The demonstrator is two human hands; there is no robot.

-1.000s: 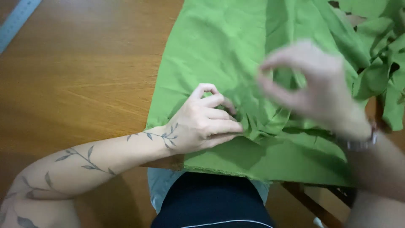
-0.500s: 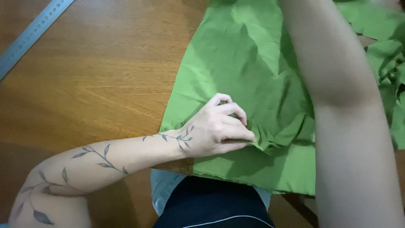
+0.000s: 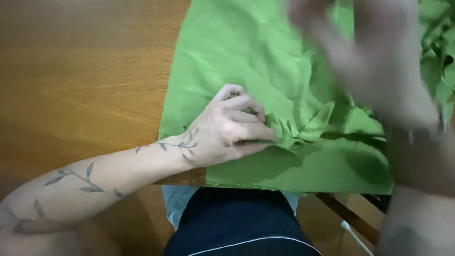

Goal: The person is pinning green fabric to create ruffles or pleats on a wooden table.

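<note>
Since the earlier frame, right hand (image 3: 379,61) has swung up, blurred, fingers spread open above the green cloth (image 3: 227,52). Left hand (image 3: 227,128) stays closed, pinching a gathered fold of the cloth near its front edge. Cloth lies on the wooden bench (image 3: 80,80), overhanging toward the lap.

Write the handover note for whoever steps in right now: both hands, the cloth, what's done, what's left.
Left hand: pressed on the green cloth, fingers pinching a bunch of gathered folds near its front edge.
Right hand: raised above the cloth, blurred in motion; grip cannot be told.
Cloth: spread over the wooden table, front edge hanging slightly past the table edge; more green pieces lie at the far right.
Done: one section gathered and pinned by the left hand.
Left: the rest of the cloth lies flat, ungathered.
</note>
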